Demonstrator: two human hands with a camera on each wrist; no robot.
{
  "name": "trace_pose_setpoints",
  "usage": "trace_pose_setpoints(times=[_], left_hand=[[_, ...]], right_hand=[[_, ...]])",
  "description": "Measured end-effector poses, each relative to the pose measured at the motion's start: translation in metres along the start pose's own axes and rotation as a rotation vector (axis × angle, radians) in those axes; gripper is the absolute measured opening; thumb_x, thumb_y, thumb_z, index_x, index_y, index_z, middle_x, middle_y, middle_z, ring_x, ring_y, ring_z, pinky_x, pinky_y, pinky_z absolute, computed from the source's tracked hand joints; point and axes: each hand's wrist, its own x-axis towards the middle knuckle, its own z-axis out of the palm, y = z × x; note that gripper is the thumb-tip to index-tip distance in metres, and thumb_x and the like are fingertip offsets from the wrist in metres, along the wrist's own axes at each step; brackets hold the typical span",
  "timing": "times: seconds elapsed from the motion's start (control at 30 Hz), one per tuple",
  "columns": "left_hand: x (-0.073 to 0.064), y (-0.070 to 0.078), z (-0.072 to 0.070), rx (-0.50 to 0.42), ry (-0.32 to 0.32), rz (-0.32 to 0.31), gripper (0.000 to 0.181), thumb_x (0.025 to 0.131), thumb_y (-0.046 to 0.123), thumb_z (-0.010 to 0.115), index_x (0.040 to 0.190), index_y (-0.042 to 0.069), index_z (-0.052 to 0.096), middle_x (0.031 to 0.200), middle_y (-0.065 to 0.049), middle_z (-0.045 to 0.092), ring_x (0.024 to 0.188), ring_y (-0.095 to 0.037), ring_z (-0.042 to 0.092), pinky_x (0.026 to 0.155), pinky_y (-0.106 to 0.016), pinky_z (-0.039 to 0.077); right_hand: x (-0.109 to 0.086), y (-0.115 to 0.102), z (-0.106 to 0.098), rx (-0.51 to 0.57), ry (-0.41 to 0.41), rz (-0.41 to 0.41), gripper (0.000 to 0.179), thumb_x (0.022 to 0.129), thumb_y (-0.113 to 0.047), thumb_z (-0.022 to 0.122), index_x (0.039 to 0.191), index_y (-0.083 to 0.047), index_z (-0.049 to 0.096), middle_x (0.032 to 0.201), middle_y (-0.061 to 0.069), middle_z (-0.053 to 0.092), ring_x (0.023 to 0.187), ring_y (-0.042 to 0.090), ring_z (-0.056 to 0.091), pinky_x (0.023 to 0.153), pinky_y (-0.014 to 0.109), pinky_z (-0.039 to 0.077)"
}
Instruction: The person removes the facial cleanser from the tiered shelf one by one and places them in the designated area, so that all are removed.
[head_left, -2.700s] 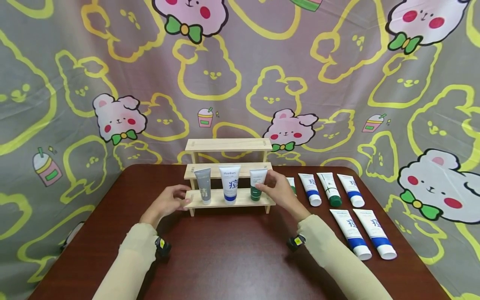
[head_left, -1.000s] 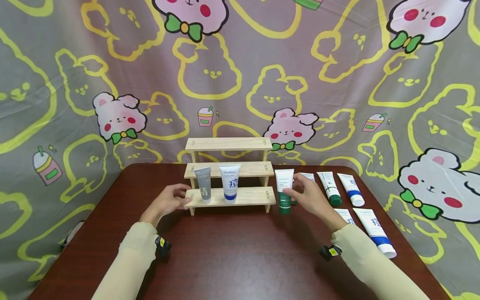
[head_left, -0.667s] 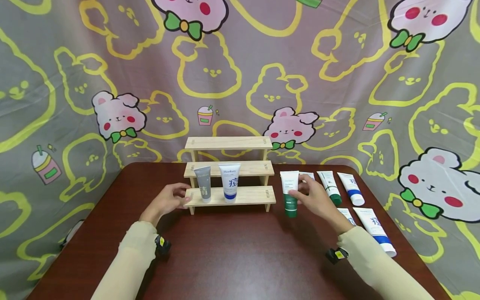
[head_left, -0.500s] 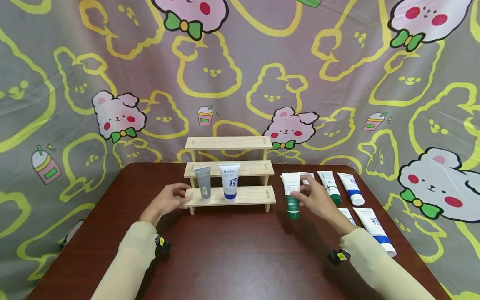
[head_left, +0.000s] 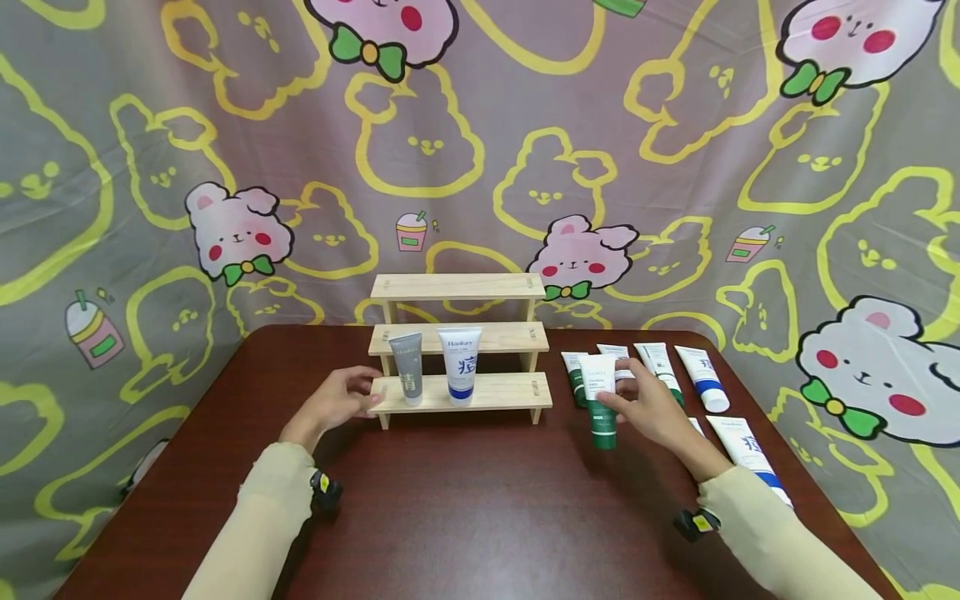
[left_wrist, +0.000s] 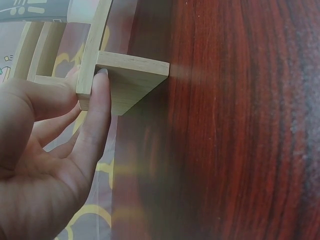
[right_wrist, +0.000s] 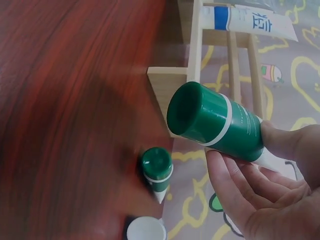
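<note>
My right hand (head_left: 648, 408) holds a white-and-green squeeze tube (head_left: 603, 425) upright, cap down, to the right of the wooden tiered shelf (head_left: 457, 287). The right wrist view shows its green cap (right_wrist: 187, 112) pointing toward the camera, raised above the table. My left hand (head_left: 341, 400) grips the left end of the shelf's lowest tier; in the left wrist view thumb and fingers pinch the board end (left_wrist: 87, 75). On that tier a grey tube (head_left: 407, 371) and a white-and-blue tube (head_left: 460, 367) stand on their caps.
Behind the held tube, another green-and-white tube (head_left: 576, 383) lies on the brown table (head_left: 450, 517). Several more tubes lie at the right, among them white-and-blue ones (head_left: 705, 379) (head_left: 746, 458), some partly hidden by my right hand and arm. A patterned curtain (head_left: 465, 225) hangs behind.
My right hand has taken the white-and-green tube off the lowest tier and carried it right and toward me. My left hand stays at the shelf's end.
</note>
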Motion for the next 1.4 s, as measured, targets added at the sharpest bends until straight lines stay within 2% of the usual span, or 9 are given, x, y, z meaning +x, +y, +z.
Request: trace_pose_setpoints(times=[0.13, 0.37, 0.5, 0.67, 0.83, 1.13, 1.4], left_hand=[[0.0, 0.002, 0.0, 0.008, 0.001, -0.006, 0.045, 0.09, -0.009, 0.068, 0.132, -0.011, 0.052, 0.106, -0.024, 0.056, 0.079, -0.025, 0.062, 0.072, -0.041, 0.062], [0.001, 0.001, 0.0, -0.007, 0.002, -0.014, 0.044, 0.09, -0.01, 0.067, 0.132, -0.011, 0.052, 0.106, -0.024, 0.055, 0.08, -0.024, 0.063, 0.072, -0.039, 0.062], [0.0, 0.001, 0.001, -0.006, 0.002, -0.017, 0.044, 0.091, -0.009, 0.067, 0.132, -0.01, 0.052, 0.107, -0.024, 0.055, 0.08, -0.024, 0.062, 0.072, -0.039, 0.062], [0.0, 0.002, 0.001, -0.019, -0.001, -0.018, 0.044, 0.09, -0.009, 0.067, 0.132, -0.011, 0.052, 0.108, -0.025, 0.055, 0.08, -0.024, 0.063, 0.072, -0.04, 0.062], [0.0, 0.002, 0.001, -0.025, 0.0, -0.018, 0.045, 0.09, -0.01, 0.067, 0.132, -0.011, 0.052, 0.107, -0.025, 0.055, 0.079, -0.024, 0.063, 0.073, -0.042, 0.061], [0.0, 0.0, 0.0, -0.021, -0.006, -0.007, 0.044, 0.09, -0.01, 0.067, 0.132, -0.012, 0.052, 0.106, -0.024, 0.055, 0.079, -0.024, 0.063, 0.075, -0.045, 0.061], [0.0, 0.001, 0.0, -0.015, -0.006, -0.012, 0.045, 0.091, -0.009, 0.067, 0.133, -0.011, 0.051, 0.108, -0.025, 0.055, 0.08, -0.024, 0.063, 0.073, -0.042, 0.061]], right_hand=[[-0.004, 0.004, -0.004, -0.027, -0.009, 0.019, 0.058, 0.094, -0.016, 0.073, 0.135, 0.008, 0.04, 0.091, 0.014, 0.068, 0.069, 0.021, 0.065, 0.059, 0.035, 0.06], [-0.008, 0.014, -0.008, -0.052, -0.023, 0.029, 0.057, 0.094, -0.013, 0.073, 0.134, 0.01, 0.04, 0.09, 0.015, 0.067, 0.067, 0.021, 0.065, 0.06, 0.044, 0.061], [-0.011, 0.018, -0.012, -0.053, -0.035, 0.033, 0.054, 0.094, -0.01, 0.072, 0.133, 0.011, 0.041, 0.09, 0.017, 0.066, 0.07, 0.022, 0.065, 0.06, 0.045, 0.061], [-0.017, 0.024, -0.016, -0.075, -0.041, 0.043, 0.055, 0.093, -0.011, 0.073, 0.133, 0.011, 0.042, 0.093, 0.017, 0.066, 0.072, 0.022, 0.066, 0.06, 0.044, 0.061], [-0.023, 0.029, -0.018, -0.099, -0.05, 0.063, 0.055, 0.093, -0.011, 0.074, 0.132, 0.01, 0.042, 0.088, 0.013, 0.066, 0.07, 0.021, 0.066, 0.059, 0.042, 0.061], [-0.032, 0.04, -0.024, -0.128, -0.091, 0.12, 0.06, 0.092, -0.015, 0.075, 0.134, 0.012, 0.04, 0.086, 0.012, 0.067, 0.061, 0.021, 0.067, 0.056, 0.041, 0.061], [-0.038, 0.047, -0.026, -0.18, -0.123, 0.161, 0.064, 0.091, -0.019, 0.077, 0.133, 0.012, 0.04, 0.088, 0.015, 0.067, 0.058, 0.02, 0.066, 0.054, 0.038, 0.06]])
